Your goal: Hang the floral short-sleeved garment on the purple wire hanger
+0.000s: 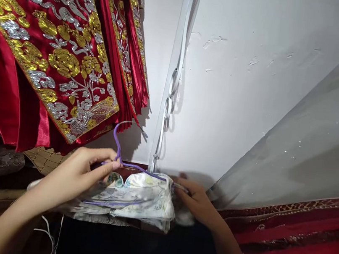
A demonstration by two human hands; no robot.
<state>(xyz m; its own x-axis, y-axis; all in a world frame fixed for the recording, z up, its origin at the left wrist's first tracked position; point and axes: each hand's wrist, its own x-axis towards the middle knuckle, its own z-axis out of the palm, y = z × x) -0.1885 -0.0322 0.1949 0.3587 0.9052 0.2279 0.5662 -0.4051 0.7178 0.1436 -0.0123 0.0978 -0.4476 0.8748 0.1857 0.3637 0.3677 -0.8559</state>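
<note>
A purple clothes hanger (139,167) carries a white garment with a pale flower print (146,200), held up in front of my body. My left hand (86,170) is closed on the hanger at the base of its hook, thumb and fingers pinching it. At the garment's right shoulder is my right hand (191,194), blurred, its fingers at the hanger's end; what exactly they grip is hard to make out. The hook points up and to the right, hanging on nothing.
A red skirt with gold and silver embroidery (67,61) hangs at the upper left. White cables (168,101) run down the wall (244,70). Sheer sparkly fabric (321,137) and red cloth (304,245) are on the right. White strings (49,236) dangle at the lower left.
</note>
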